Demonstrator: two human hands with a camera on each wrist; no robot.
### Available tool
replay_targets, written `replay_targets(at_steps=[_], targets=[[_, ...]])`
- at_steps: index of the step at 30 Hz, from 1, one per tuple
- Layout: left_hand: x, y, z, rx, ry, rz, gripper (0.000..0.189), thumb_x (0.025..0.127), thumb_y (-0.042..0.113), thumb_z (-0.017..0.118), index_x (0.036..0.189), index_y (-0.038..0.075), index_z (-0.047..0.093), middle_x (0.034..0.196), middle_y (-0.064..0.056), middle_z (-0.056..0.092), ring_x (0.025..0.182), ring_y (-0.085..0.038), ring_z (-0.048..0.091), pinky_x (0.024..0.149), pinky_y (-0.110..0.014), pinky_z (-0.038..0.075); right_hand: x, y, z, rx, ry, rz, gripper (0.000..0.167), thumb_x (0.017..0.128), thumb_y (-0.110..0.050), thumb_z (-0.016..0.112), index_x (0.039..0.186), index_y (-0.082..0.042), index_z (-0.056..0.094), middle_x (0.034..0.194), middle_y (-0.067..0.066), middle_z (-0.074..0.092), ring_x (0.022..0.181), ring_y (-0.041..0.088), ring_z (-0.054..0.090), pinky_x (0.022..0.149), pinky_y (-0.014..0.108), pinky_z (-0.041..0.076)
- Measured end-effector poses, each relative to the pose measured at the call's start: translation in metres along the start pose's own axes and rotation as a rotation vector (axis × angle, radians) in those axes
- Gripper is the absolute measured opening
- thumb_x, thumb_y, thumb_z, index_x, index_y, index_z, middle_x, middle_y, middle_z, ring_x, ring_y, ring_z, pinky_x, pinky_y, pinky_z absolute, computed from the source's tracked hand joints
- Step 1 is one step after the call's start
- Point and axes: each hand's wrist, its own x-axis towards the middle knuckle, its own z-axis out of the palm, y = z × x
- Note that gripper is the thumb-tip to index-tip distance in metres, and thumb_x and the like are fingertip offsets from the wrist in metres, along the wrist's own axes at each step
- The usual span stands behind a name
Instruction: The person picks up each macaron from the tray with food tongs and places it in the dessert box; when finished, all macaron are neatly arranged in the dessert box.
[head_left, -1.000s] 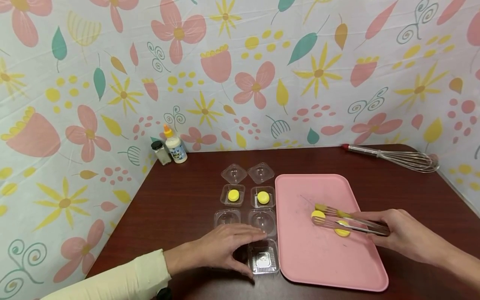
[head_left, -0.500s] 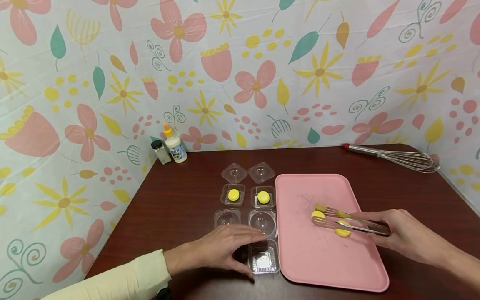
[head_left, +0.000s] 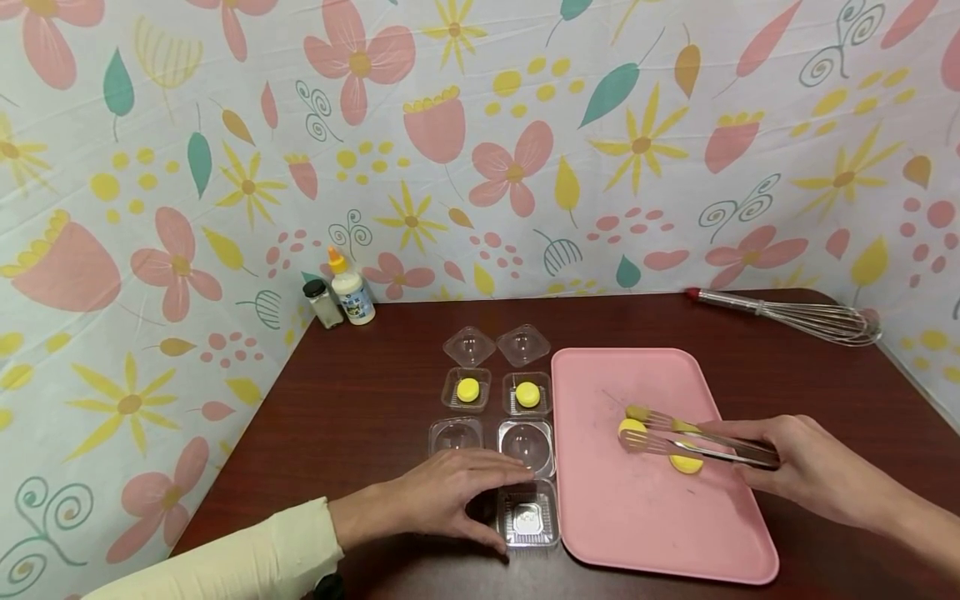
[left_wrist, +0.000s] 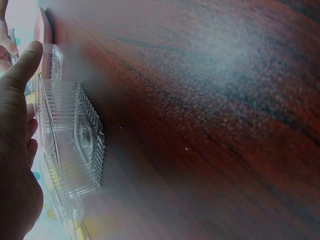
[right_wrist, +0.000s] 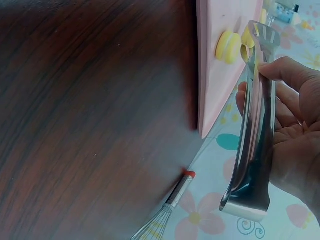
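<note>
My right hand [head_left: 806, 467] grips metal tongs [right_wrist: 257, 125] over the pink tray [head_left: 630, 525]. Between the tong tips, at either side of it, sits a yellow macaron [head_left: 632, 426]. A second yellow macaron [right_wrist: 228, 47] lies on the tray beneath the tong arms, partly covered by them in the head view. My left hand [head_left: 442, 492], thumb and fingers spread apart, lies over the near clear plastic boxes. Its fingertips reach the hinge of an open, unfilled box [head_left: 527, 518], with the thumb at that box's left side. Another clear box [left_wrist: 70, 140] is under this hand, mostly hidden in the head view.
Farther back, two open clear boxes [head_left: 467, 404] each hold a yellow macaron. A whisk [head_left: 810, 318] lies at the back right of the dark wooden table [head_left: 360, 400]. A glue bottle [head_left: 352, 296] and a black-capped jar [head_left: 323, 306] stand at the back left.
The tongs have shifted slightly left and back, and the macaron between their tips has moved with them. My left hand has stayed in place.
</note>
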Motion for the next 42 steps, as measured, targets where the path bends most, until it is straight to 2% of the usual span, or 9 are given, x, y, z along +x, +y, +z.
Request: replay_targets(at_steps=[6,12,17,23,29,33,36,42], targets=[[-0.001,-0.001,0.001,0.004,0.005,0.009,0.087,0.085,0.056,0.086,0.154,0.013,0.056,0.150,-0.004,0.062,0.142,-0.011,0.052,0.120,-0.028,0.037,0.003,-0.005,-0.001,0.041,-0.009,0.012,0.062,0.074,0.012,0.087,0.130,-0.012,0.076,0.094,-0.016,0.072,0.073,-0.002,0.052,0.058,0.016,0.039],[-0.001,-0.001,0.001,0.031,0.000,0.011,0.084,0.087,0.056,0.085,0.154,0.013,0.056,0.150,-0.003,0.062,0.142,-0.010,0.052,0.118,-0.027,0.039,0.010,-0.013,0.000,0.091,-0.012,-0.009,0.061,0.075,0.012,0.087,0.130,-0.012,0.076,0.097,-0.014,0.075,0.073,-0.002,0.054,0.058,0.016,0.043],[-0.001,0.000,0.001,0.044,-0.008,0.013,0.083,0.088,0.055,0.085,0.154,0.013,0.056,0.151,-0.002,0.061,0.142,-0.009,0.052,0.118,-0.026,0.039,0.015,-0.023,0.004,0.171,-0.049,-0.012,0.062,0.077,0.013,0.086,0.133,-0.013,0.074,0.093,-0.014,0.073,0.073,-0.003,0.055,0.055,0.017,0.045],[-0.001,-0.001,0.001,0.042,-0.012,0.007,0.083,0.089,0.055,0.084,0.155,0.013,0.055,0.152,-0.002,0.060,0.142,-0.010,0.052,0.118,-0.027,0.039,0.022,-0.040,0.009,0.234,-0.097,-0.039,0.065,0.079,0.013,0.084,0.138,-0.014,0.072,0.092,-0.014,0.069,0.067,-0.005,0.048,0.052,0.015,0.043],[-0.001,0.000,-0.001,0.041,-0.019,0.002,0.084,0.089,0.055,0.084,0.156,0.013,0.054,0.152,-0.003,0.060,0.142,-0.011,0.052,0.118,-0.027,0.038,0.031,-0.058,0.016,0.241,-0.119,-0.108,0.073,0.077,0.014,0.086,0.140,-0.018,0.071,0.115,-0.009,0.074,0.074,-0.003,0.051,0.056,0.014,0.044],[-0.001,0.000,-0.002,0.033,-0.028,-0.009,0.085,0.088,0.055,0.084,0.156,0.013,0.054,0.152,-0.004,0.060,0.142,-0.012,0.053,0.118,-0.029,0.040,0.036,-0.068,0.022,0.232,-0.124,-0.134,0.079,0.074,0.016,0.086,0.143,-0.020,0.069,0.132,-0.006,0.072,0.092,0.003,0.057,0.065,0.018,0.047],[-0.001,0.001,-0.003,0.030,-0.033,-0.017,0.084,0.088,0.055,0.084,0.155,0.014,0.054,0.152,-0.004,0.060,0.142,-0.012,0.053,0.117,-0.030,0.041,0.040,-0.074,0.028,0.248,-0.156,-0.133,0.082,0.074,0.017,0.085,0.144,-0.021,0.068,0.136,-0.006,0.070,0.099,0.005,0.059,0.067,0.019,0.049],[0.000,0.002,-0.003,0.023,-0.034,-0.026,0.084,0.087,0.056,0.085,0.155,0.015,0.055,0.153,-0.003,0.059,0.142,-0.011,0.053,0.118,-0.030,0.040,0.046,-0.083,0.037,0.270,-0.206,-0.122,0.082,0.073,0.017,0.083,0.143,-0.022,0.069,0.130,-0.006,0.073,0.091,0.002,0.064,0.065,0.023,0.054]])
